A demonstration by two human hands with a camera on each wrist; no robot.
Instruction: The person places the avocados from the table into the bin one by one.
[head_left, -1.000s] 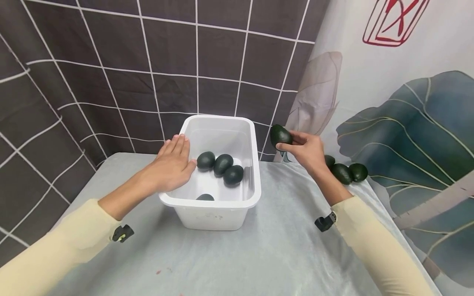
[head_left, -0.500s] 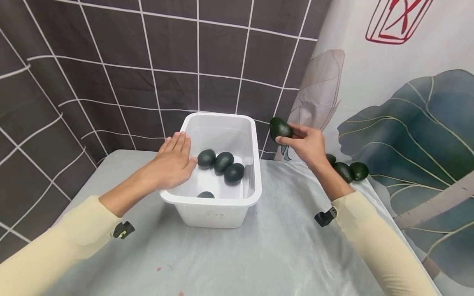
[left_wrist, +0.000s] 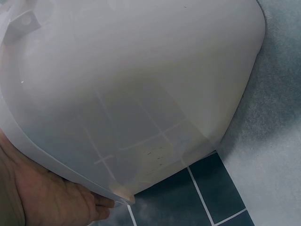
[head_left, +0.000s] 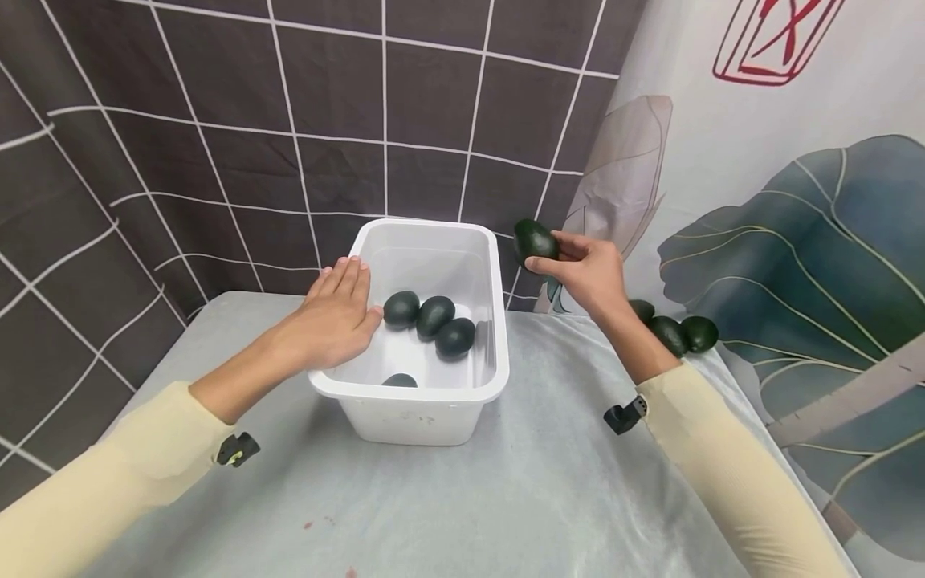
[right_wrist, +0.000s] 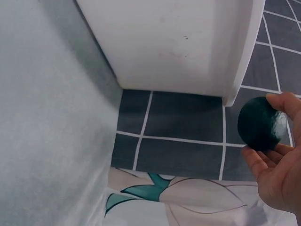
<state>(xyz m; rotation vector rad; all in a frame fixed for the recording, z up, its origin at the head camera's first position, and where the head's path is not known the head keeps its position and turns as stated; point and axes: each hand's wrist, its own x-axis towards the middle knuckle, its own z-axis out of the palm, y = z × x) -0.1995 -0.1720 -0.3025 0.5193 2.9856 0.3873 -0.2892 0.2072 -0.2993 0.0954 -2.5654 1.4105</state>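
A white plastic tub (head_left: 415, 417) stands on the cloth-covered table with several dark green avocados (head_left: 435, 318) on its floor. My left hand (head_left: 334, 319) rests flat with straight fingers on the tub's left rim; the left wrist view shows the same hand (left_wrist: 51, 197) against the rim from outside. To the right of the tub, raised above the table, my right hand (head_left: 588, 269) pinches an avocado (head_left: 533, 242) between thumb and fingers. In the right wrist view this avocado (right_wrist: 261, 123) sits at the fingertips, apart from the tub's wall (right_wrist: 174, 47).
Behind my right forearm, a few more avocados (head_left: 672, 333) lie at the table's back right edge. A dark tiled-pattern cloth (head_left: 325, 96) hangs behind the tub, and a leaf-patterned curtain (head_left: 809, 233) hangs at the right. Pale grey cloth (head_left: 506, 506) covers the table.
My right hand has risen slightly and shifted a little left toward the tub with the avocado in its grip. The left hand stays on the rim.
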